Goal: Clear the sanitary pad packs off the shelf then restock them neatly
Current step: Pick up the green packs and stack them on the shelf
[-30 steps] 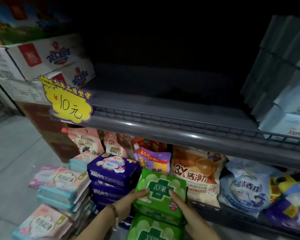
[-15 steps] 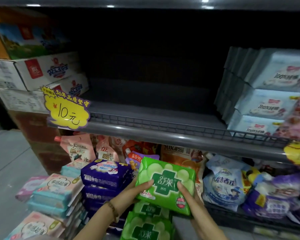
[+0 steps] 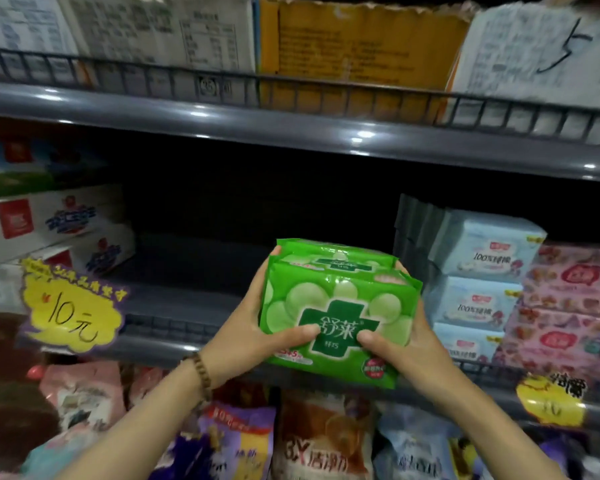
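I hold a green sanitary pad pack (image 3: 336, 299) with a dark green cross on its front, raised in front of the middle shelf (image 3: 174, 299). A second green pack seems to sit behind it in the same grip. My left hand (image 3: 253, 327) clasps its left side, thumb on the front. My right hand (image 3: 406, 344) clasps its right side the same way. The shelf bay behind the pack is dark and bare between boxes and stacked packs.
Light blue packs (image 3: 478, 268) and pink packs (image 3: 568, 306) are stacked at the shelf's right. White cartons (image 3: 52, 223) stand at its left, above a yellow price tag (image 3: 70, 313). Cardboard boxes (image 3: 357, 46) fill the top shelf. Detergent pouches (image 3: 326, 441) crowd the shelf below.
Both hands lifted the green pack from the stack low down up to the level of the middle shelf. My view tilted upward, so the top shelf now shows.
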### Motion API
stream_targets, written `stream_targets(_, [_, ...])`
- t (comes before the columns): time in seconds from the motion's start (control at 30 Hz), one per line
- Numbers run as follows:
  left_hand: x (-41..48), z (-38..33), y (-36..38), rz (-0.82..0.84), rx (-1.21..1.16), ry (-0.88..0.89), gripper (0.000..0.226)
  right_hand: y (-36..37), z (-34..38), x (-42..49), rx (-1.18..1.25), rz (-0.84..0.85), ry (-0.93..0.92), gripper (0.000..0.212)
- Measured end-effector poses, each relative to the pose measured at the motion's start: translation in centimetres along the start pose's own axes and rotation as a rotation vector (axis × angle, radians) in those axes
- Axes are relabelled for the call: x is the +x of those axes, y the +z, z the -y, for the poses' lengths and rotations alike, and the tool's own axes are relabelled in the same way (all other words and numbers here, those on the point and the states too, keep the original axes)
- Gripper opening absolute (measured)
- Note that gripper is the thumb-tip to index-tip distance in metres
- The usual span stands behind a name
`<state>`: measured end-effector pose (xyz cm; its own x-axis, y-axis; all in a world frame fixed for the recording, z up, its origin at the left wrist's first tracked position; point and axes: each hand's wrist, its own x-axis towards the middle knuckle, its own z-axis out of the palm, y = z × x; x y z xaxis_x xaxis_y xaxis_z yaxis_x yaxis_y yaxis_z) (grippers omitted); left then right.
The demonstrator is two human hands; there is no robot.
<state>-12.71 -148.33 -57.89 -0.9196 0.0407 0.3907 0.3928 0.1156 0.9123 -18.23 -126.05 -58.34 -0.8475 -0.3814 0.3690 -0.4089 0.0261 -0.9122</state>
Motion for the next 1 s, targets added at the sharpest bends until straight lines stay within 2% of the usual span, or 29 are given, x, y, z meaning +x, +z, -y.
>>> stream_targets(0.1, [4.7, 1.3, -0.9, 0.016, 0.021, 0.03, 0.113, -1.0, -0.7, 4.5, -0.082, 0.041, -0.071, 0.124])
stream_targets(0.2, [9.1, 3.0, -1.5, 0.033, 0.047, 0.04, 0.114, -2.1, -2.4, 8.4, -0.096, 0.073, -0.086, 0.128])
stream_targets(0.33, [13.2, 7.0, -1.6, 0.096, 0.111, 0.031, 0.125, -3.5, -5.7, 11.9, -0.12, 0.119, -0.046, 0.134])
stream_targets(0.47, [14.0, 11.2, -1.3, 0.167, 0.233, -0.04, 0.133, -5.0, -9.9, 12.6, -0.179, 0.255, 0.042, 0.132])
stream_targets(0.53, [13.7, 12.3, -1.3, 0.215, 0.261, -0.095, 0.131, -5.5, -11.3, 12.3, -0.223, 0.316, 0.071, 0.127])
stream_targets(0.63, [13.7, 12.4, -1.4, 0.215, 0.43, -0.072, 0.114, -5.6, -12.1, 11.6, -0.239, 0.251, 0.094, 0.127])
stream_targets(0.7, [13.8, 11.6, -1.5, 0.202, 0.567, -0.047, 0.113, -4.7, -11.1, 10.7, -0.323, 0.107, 0.006, 0.118])
stream_targets(0.77, [14.2, 10.7, -1.6, 0.194, 0.637, -0.019, 0.11, -3.9, -9.7, 9.2, -0.55, -0.026, -0.147, 0.092])
stream_targets(0.83, [14.5, 10.0, -1.7, 0.216, 0.723, 0.0, 0.104, -3.2, -8.8, 7.6, -0.86, 0.028, -0.297, 0.065])
stream_targets(0.87, [14.7, 9.8, -1.7, 0.252, 0.777, -0.006, 0.102, -2.9, -8.7, 7.0, -0.997, 0.084, -0.329, 0.057])
stream_targets(0.93, [15.1, 10.0, -1.4, 0.323, 0.86, -0.028, 0.101, -2.7, -9.7, 6.2, -1.204, 0.146, -0.372, 0.055])
stream_targets(1.0, [15.6, 10.4, -1.0, 0.332, 0.896, -0.037, 0.101, -2.6, -10.3, 6.0, -1.278, 0.159, -0.325, 0.054])
